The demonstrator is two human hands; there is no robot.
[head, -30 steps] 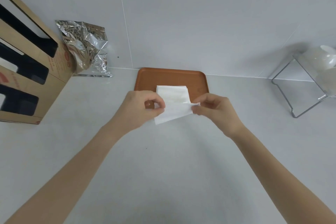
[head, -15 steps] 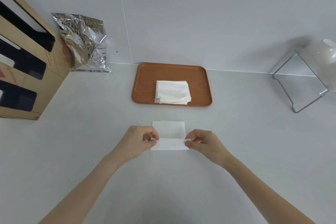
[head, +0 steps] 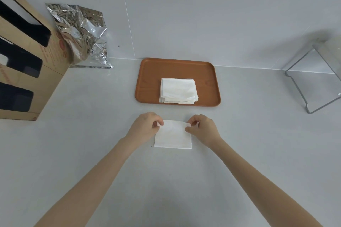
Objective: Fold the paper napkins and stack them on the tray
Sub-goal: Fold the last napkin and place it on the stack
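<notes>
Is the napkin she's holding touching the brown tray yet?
Apart. The head view shows a strip of bare counter between the held napkin and the tray; both hands pinch its far corners.

- The cardboard box [head: 27, 72] at nine o'clock runs off the left edge; its red print is too small to read.
- The clear stand [head: 317, 79] at three o'clock is cut by the right edge.
- The napkin [head: 173, 135] corners are hidden under pinching fingertips [head: 160, 123].
</notes>
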